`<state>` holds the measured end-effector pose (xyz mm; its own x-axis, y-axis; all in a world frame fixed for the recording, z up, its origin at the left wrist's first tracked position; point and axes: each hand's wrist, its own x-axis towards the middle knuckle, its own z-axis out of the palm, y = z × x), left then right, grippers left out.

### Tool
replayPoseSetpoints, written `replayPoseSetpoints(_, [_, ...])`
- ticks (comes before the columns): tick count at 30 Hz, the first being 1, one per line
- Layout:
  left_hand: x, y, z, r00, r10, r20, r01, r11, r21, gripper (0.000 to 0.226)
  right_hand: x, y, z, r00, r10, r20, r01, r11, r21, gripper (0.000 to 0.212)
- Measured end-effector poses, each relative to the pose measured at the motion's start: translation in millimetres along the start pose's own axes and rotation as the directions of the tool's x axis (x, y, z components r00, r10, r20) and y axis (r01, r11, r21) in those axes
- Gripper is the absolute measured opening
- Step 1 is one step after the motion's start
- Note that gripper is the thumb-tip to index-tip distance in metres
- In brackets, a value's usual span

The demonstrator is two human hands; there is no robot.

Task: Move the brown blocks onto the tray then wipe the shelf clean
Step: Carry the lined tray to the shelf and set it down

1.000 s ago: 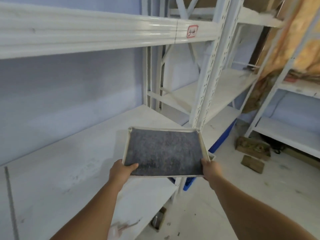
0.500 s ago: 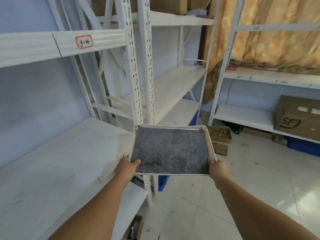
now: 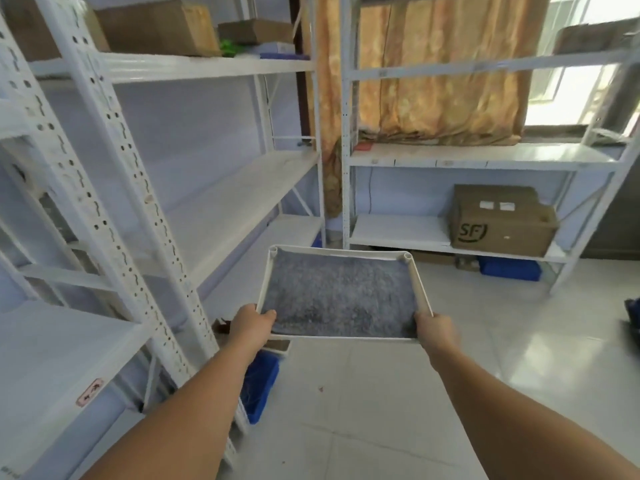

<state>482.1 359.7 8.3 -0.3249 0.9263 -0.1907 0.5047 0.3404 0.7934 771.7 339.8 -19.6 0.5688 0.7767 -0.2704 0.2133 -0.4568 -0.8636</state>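
We grip the tray (image 3: 420, 289) (grey-lined) by its near corners, left hand (image 3: 251, 326) and right hand (image 3: 437, 332); its long axis runs crosswise.

We find open floor (image 3: 381, 410) ahead and right; shelf uprights (image 3: 114, 188) crowd the left, perhaps a blue bin (image 3: 259, 386) beneath.

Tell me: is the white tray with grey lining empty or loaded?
Empty: the white rectangular tray shows only its grey lining, nothing else.
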Motion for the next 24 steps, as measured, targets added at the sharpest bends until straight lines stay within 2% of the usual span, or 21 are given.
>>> replayPoseSetpoints(7, [17.8, 91.4, 50.2, 0.992, 0.124, 0.025, -0.122, 0.990, -0.077, 0.030, 48.4, -27.7, -74.3, 0.995, -0.045, -0.093, 0.062, 0.982, 0.180, 0.008])
replayPoseSetpoints(10, [32.8, 125.8, 68.0, 0.984, 0.168, 0.062, -0.156, 0.974, -0.165, 0.028, 70.1, -44.1, -99.5, 0.988, -0.050, -0.146, 0.084, 0.968, 0.235, 0.010])
replayPoseSetpoints(15, [69.2, 181.7, 100.5, 0.963, 0.241, 0.118, -0.208, 0.948, -0.239, 0.027, 101.3, -72.5, -136.3, 0.964, -0.057, -0.259, 0.111, 0.974, 0.198, 0.009])
replayPoseSetpoints(19, [107.2, 224.1, 123.3, 0.940, 0.303, 0.154, -0.257, 0.931, -0.260, 0.030, 127.1, -100.3, -149.5, 0.936, -0.084, -0.341, 0.151, 0.973, 0.173, 0.016])
replayPoseSetpoints(24, [155.0, 264.7, 138.8, 0.934, 0.296, 0.199, -0.242, 0.936, -0.256, 0.037, 176.7, -135.4, -147.9, 0.914, -0.067, -0.400, 0.147, 0.974, 0.174, 0.016])
